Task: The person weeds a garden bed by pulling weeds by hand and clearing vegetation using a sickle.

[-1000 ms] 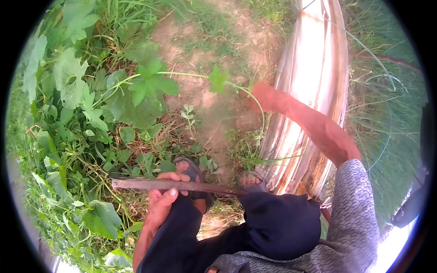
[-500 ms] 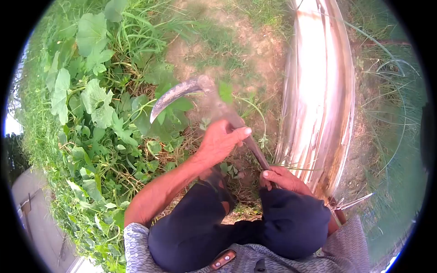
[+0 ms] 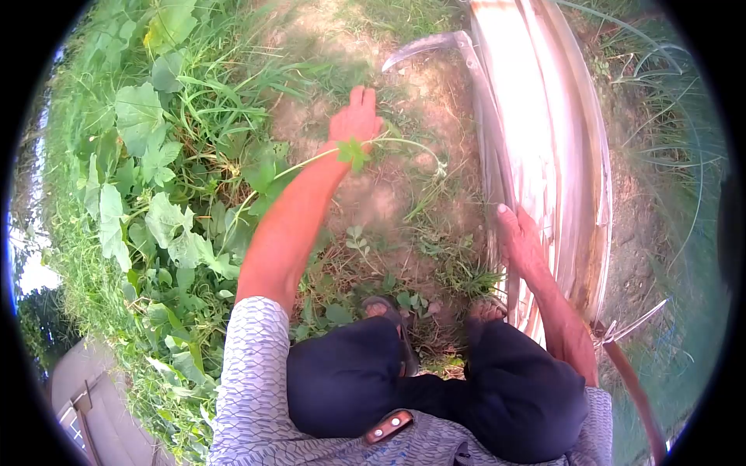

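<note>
- Head view, left hand: the left hand (image 3: 356,120) is stretched forward over the dirt strip (image 3: 381,203), toward the strip's far end. At least two fingers point ahead, side by side. The hand is blurred; whether it pinches anything, or touches the soil, cannot be told.
- Head view, right hand: the right hand (image 3: 528,248) is closed around the handle of a sickle (image 3: 487,101), the thumb laid along it; the other fingers are largely hidden.
- Head view, sickle: it lies along the right edge of the dirt strip, its handle running beside the left edge of a long pale trunk-like piece (image 3: 553,155). The curved blade is at the far end of the handle, its tip directed left over the soil. Whether handle and pale piece touch cannot be determined.
- Head view, vine: a green vine (image 3: 353,154) extends from the left edge of the dirt strip across the left forearm near the wrist, one leaf over the arm, and curves toward the middle of the strip.
- Head view, surroundings: dense leafy plants (image 3: 167,221) border the left edge of the strip. At the near end are the person's dark trousers (image 3: 346,380) and sandalled feet. A brown rod (image 3: 636,396) slants near the close end of the pale piece.
</note>
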A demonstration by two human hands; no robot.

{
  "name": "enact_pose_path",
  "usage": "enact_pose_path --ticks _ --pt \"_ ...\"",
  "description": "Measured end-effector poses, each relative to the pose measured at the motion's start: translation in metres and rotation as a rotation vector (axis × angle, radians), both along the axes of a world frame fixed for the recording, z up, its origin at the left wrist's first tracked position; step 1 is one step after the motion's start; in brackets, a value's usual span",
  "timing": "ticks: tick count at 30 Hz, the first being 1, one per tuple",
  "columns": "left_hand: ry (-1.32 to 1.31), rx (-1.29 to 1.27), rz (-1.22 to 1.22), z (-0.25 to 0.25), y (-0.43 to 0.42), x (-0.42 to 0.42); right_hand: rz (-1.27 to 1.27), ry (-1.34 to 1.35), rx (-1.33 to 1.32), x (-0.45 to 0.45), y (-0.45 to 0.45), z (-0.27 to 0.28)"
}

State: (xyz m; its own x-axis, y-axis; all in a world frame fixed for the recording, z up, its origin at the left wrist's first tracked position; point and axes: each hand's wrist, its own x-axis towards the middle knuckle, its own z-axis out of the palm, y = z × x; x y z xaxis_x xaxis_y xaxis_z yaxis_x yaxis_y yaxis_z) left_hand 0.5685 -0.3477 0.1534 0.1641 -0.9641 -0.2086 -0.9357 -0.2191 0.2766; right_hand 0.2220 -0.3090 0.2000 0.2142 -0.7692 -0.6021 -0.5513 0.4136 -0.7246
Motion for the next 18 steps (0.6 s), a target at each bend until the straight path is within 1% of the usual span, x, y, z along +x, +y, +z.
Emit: enact_pose_path --ticks 1,3,4,5,6,8,10,11,12,13,14,16,17,18 --pt "-0.003 0.026 0.02 -0.002 0.001 0.007 0.066 0.029 -0.084 0.011 -0.004 0.0" --pt "-0.006 0.018 0.053 -0.003 0.0 0.011 0.156 0.152 0.199 0.031 -0.013 0.008" --pt "-0.014 0.012 0.086 -0.002 0.0 0.013 0.159 0.158 0.193 0.026 -0.006 0.0" --pt "-0.009 0.001 0.09 -0.005 -0.004 0.018 0.264 0.228 0.074 0.017 0.005 -0.017" --pt "0.004 -0.028 0.082 -0.011 -0.004 0.027 0.369 0.297 -0.041 0.016 0.013 -0.015" --pt "0.024 -0.04 0.081 -0.027 0.013 0.036 0.344 0.393 0.181 0.005 0.03 0.007" --pt "-0.081 -0.132 0.009 -0.035 0.029 0.041 0.427 0.336 0.116 -0.04 0.069 -0.005" --pt "-0.081 -0.137 0.009 -0.029 0.038 0.045 0.426 0.337 0.112 -0.058 0.086 -0.012" --pt "-0.058 -0.12 0.0 -0.022 0.051 0.05 0.424 0.277 0.091 -0.075 0.103 -0.019" --pt "-0.036 -0.093 -0.014 -0.014 0.061 0.053 0.418 0.212 0.079 -0.066 0.105 -0.006" --pt "-0.043 -0.084 -0.021 -0.007 0.063 0.057 0.413 0.203 0.088 -0.058 0.101 0.005" --pt "0.016 -0.157 -0.053 0.005 0.065 0.064 0.219 0.11 0.347 -0.03 0.073 0.025" --pt "0.009 -0.157 -0.054 -0.002 0.065 0.067 0.203 0.111 0.285 -0.015 0.058 0.017" --pt "0.224 -0.216 -0.011 -0.017 0.063 0.07 0.185 0.111 0.219 0.001 0.04 0.01"
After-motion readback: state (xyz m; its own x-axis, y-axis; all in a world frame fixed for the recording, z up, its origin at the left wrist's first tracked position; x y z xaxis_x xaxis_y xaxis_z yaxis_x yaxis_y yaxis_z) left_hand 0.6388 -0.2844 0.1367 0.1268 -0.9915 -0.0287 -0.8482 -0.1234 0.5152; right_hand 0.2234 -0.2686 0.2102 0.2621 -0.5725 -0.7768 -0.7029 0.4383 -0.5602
